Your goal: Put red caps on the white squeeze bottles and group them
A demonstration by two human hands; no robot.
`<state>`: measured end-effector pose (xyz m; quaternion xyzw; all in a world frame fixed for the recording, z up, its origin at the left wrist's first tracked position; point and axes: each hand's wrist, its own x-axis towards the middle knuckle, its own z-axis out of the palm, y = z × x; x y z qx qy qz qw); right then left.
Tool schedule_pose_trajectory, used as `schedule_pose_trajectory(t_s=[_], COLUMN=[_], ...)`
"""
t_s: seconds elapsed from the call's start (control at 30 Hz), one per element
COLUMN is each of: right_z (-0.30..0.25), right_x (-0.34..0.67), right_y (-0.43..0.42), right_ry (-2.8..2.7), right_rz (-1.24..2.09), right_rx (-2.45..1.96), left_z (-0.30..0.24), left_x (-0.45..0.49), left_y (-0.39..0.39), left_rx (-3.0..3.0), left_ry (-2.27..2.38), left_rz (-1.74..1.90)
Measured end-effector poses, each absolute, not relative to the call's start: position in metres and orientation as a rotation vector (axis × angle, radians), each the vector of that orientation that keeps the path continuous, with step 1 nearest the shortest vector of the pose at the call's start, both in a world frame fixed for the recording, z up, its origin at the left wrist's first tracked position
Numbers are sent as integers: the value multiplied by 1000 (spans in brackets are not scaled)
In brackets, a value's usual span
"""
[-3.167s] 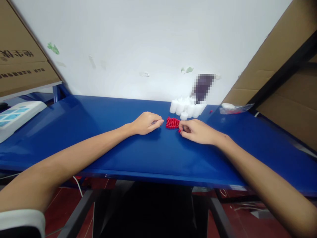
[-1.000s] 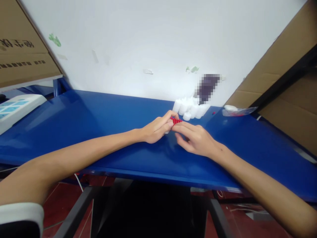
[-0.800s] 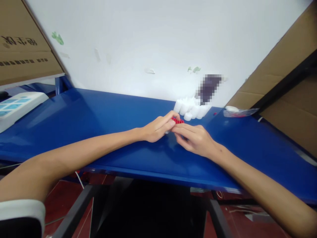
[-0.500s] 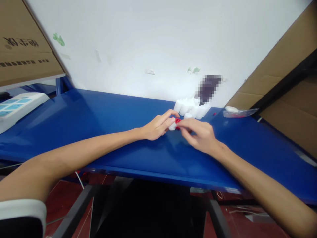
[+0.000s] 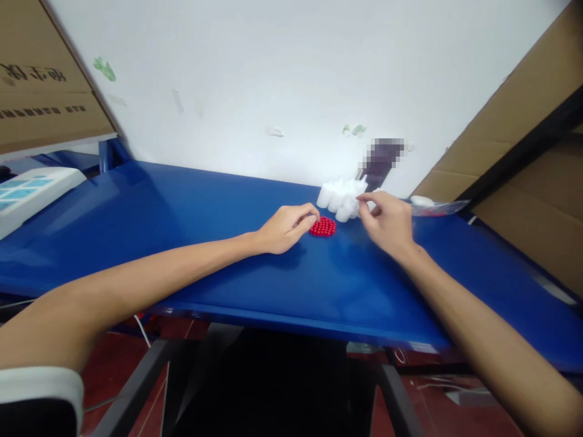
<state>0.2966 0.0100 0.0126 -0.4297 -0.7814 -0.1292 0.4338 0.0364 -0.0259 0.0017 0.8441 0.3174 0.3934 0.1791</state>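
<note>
A flat cluster of small red beads (image 5: 323,227) lies on the blue tabletop. My left hand (image 5: 286,227) rests just left of it, fingers curled and thumb and index tips together at the beads' edge; whatever they may hold is hidden. Farther back stands a tight group of small white plastic bottles (image 5: 334,195). At the right side of this group is my right hand (image 5: 389,221), with thumb and index pinched on one white bottle. This hand covers part of the group.
A white wall (image 5: 228,91) rises behind the blue table (image 5: 204,206). A clear plastic bag (image 5: 439,208) with white and red contents lies at the right. To the left is a white device (image 5: 39,194) with blue panels. Cardboard (image 5: 492,127) flanks the right side.
My right hand has moved right and back from the beads to the white bottles. The white bottle in my left hand is gone from there, and the bead cluster is now uncovered.
</note>
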Motion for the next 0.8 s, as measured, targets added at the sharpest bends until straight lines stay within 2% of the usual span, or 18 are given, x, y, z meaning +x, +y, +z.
schedule_pose_trajectory(t_s=[0.8], right_z=[4], right_x=[287], right_y=[19], right_ry=[-2103], right_rz=[-434], right_rx=[-1170], left_z=[1], left_x=[33], left_y=[-21], left_rx=[2671], left_ry=[723], left_rz=[829])
